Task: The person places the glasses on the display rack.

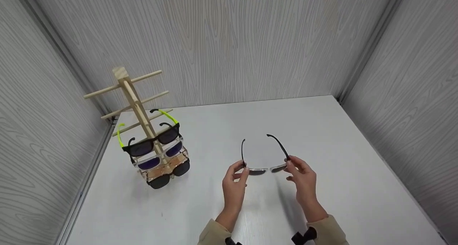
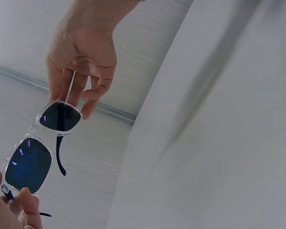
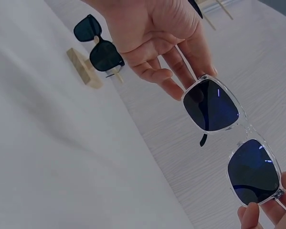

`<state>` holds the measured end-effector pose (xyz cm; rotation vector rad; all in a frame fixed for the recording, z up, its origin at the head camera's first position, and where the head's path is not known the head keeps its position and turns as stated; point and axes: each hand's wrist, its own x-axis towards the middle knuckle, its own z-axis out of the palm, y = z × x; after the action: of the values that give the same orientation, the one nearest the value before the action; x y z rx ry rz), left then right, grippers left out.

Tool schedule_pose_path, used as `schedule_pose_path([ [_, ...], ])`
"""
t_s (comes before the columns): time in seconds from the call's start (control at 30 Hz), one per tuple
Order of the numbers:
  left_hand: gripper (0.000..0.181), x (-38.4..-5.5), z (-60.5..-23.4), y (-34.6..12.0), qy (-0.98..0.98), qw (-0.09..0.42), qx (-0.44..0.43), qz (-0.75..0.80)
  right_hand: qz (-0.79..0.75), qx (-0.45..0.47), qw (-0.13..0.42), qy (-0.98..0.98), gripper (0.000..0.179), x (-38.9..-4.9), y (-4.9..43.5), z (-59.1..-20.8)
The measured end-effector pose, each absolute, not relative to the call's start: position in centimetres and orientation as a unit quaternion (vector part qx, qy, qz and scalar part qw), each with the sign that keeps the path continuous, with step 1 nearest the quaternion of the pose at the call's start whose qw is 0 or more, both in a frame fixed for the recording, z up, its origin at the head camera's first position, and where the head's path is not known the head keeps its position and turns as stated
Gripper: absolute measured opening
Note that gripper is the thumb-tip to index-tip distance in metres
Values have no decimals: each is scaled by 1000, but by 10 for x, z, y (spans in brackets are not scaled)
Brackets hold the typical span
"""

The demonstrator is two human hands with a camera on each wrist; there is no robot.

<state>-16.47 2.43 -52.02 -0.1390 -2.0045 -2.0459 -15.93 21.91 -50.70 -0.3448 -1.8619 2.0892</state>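
Note:
Both hands hold a pair of sunglasses (image 1: 257, 172) above the white table, with clear frames, dark lenses and black temples. The temples are unfolded and point away from the body. At the left hinge, the left hand (image 1: 234, 187) pinches the frame between thumb and fingers. The right hand (image 1: 304, 180) grips the opposite hinge the same way. In the left wrist view the lenses (image 2: 28, 164) show bluish reflections, and the right hand (image 2: 83, 52) is at the top. The right wrist view has the left hand (image 3: 154, 33) at its top, beside a lens (image 3: 212, 106).
A wooden display rack (image 1: 130, 91) stands on the left of the table (image 1: 222, 130). Its lower part carries several sunglasses, the topmost a black pair (image 1: 143, 147) with yellow-green temples. Bare pegs (image 1: 146, 76) stick out above. Grey wood-grain panels (image 1: 222, 44) enclose the back and sides.

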Motion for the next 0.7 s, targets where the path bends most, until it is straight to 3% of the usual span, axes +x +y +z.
schedule_pose_path([
  [0.7, 32, -141, -472, -19, -696, 168, -25, -698, 765, -77, 138, -625, 31, -169, 177, -492],
])
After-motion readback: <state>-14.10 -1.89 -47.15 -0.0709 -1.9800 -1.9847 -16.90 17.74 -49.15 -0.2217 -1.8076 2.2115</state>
